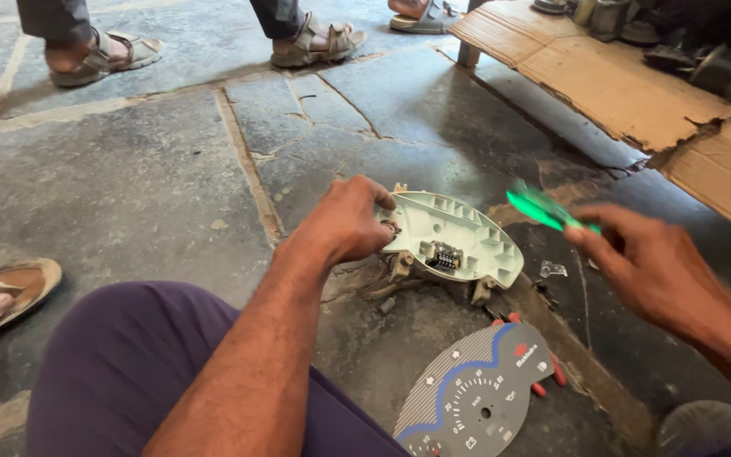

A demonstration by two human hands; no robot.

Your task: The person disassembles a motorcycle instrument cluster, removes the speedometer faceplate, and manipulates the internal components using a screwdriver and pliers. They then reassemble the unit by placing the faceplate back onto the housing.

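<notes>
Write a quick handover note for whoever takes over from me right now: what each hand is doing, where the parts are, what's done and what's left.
Left hand: grips the left end of the pale green instrument housing, back side up on the stone floor.
Right hand: holds a green-handled tool, raised to the housing's right, not touching it; blurred.
Done: the dial face plate is already out, lying near the knee with red-handled pliers under it.
Left: the housing's black connector and back are still in place.

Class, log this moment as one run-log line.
left hand: grips pale plastic housing on stone floor | right hand: holds green tool, blurred | dial face: lies nearby
</notes>
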